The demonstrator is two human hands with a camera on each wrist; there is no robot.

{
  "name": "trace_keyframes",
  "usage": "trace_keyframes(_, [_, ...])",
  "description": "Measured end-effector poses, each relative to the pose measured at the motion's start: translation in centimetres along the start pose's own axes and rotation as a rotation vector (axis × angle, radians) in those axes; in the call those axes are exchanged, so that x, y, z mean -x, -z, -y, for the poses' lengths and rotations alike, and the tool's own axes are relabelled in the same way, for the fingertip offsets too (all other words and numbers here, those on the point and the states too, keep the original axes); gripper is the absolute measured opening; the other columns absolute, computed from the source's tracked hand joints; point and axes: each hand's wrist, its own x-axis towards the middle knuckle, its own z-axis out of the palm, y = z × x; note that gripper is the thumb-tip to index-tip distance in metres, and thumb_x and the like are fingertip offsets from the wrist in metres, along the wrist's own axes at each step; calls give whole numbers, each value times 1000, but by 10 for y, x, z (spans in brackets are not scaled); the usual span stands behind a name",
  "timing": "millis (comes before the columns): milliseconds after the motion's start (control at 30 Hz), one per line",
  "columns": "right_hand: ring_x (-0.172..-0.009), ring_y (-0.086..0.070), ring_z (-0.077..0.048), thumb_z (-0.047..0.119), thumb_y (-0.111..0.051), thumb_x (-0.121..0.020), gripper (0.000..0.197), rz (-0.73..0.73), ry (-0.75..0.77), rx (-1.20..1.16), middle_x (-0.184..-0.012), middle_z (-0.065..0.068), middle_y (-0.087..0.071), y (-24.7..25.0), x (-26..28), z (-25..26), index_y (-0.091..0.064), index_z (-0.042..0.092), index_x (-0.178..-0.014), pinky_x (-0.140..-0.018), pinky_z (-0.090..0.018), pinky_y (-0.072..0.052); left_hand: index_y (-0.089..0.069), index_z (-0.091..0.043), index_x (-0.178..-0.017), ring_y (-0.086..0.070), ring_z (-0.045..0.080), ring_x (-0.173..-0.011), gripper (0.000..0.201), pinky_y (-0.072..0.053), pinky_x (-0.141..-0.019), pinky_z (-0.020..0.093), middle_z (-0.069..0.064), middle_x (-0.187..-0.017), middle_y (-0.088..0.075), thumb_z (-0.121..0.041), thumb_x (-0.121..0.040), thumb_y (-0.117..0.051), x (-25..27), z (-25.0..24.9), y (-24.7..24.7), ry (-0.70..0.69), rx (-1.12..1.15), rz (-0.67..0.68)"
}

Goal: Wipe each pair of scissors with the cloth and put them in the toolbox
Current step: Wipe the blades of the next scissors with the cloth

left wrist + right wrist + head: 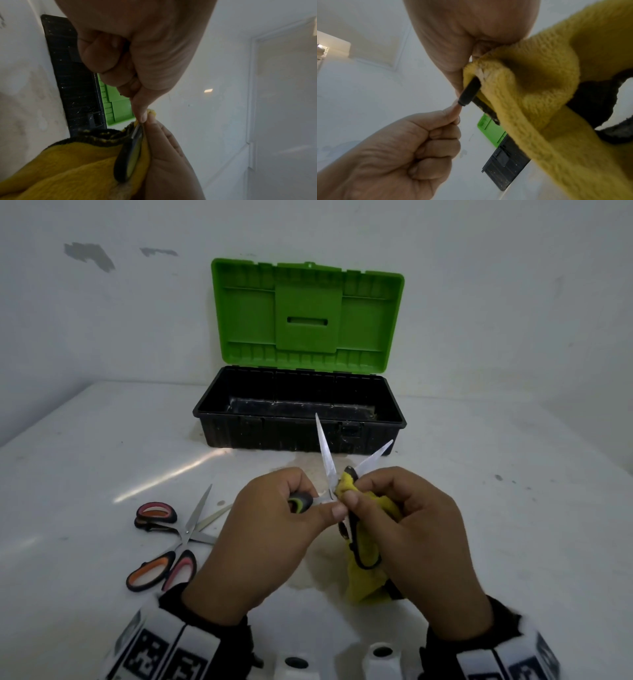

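Wiping in progress: open scissors held in both hands, just in front of the toolbox.

Nearest the person, the left hand (pixel 270 529) is curled, gripping one green-and-black handle with thumb and fingers. The right hand (pixel 407 539) pinches the yellow cloth (pixel 364 563) against the pivot area of the held scissors (pixel 325 460), with the other handle loop lying against the cloth. The blades are spread in a V, tips pointing away from the hands toward the toolbox (pixel 299 419). The toolbox stands directly beyond the tips, lid (pixel 308 313) raised, with nothing visible inside. Two further pairs of scissors (pixel 174 539) lie crossed on the worktop (pixel 513 525), left of and nearer than the toolbox, closest to the left hand. Judgement: placement requires a forward reach along the blade axis.
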Motion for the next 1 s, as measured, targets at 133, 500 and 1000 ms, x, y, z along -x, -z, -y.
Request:
trace_keyframes(133, [-71, -61, -8, 27, -77, -82, 13, -151, 23, 78, -72, 11, -65, 4, -10, -5, -67, 24, -73, -58, -10, -44, -57, -24, -69, -43, 5, -54, 32, -34, -50, 17, -4, -61, -53, -49, -75, -76, 1, -4, 0, -13, -85, -19])
trace_keyframes(500, [-69, -62, -8, 29, -76, -83, 18, -125, -59, 57, -68, 8, -66, 3, -16, -5, -66, 22, -69, -58, -15, -47, -55, -25, -70, -46, 7, -58, 29, -32, -53, 21, -8, -64, -52, -46, -78, -75, -2, -10, 2, -32, -143, -20])
trace_keyframes(1000, [-68, -57, -8, 25, -71, -87, 22, -140, -61, 68, -64, 5, -61, -6, -14, 0, -62, 19, -68, -56, -11, -42, -50, -28, -69, -45, 4, -56, 32, -25, -49, 15, -9, -64, -51, -48, -79, -73, 1, -16, 0, -52, -275, -44])
